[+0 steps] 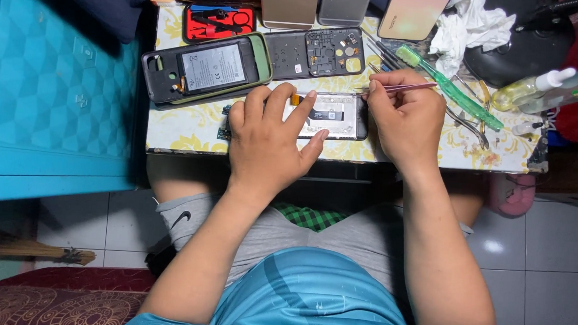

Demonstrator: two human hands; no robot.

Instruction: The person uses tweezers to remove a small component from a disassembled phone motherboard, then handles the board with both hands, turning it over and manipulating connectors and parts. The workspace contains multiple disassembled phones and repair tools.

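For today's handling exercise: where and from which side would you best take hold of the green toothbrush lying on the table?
Probably the green toothbrush by its lower handle, from above and the right. It lies flat and slanted, bristle head up-left close behind the right hand, while its long thin handle points down-right, more exposed among the metal tools.

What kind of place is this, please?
Probably a small phone repair bench, perhaps at home. An opened phone lies under the left hand, the right hand holds tweezers, and another phone lies with its back off.

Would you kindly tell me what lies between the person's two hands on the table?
In the head view, the opened phone lies between the left hand and the right hand, which holds tweezers.
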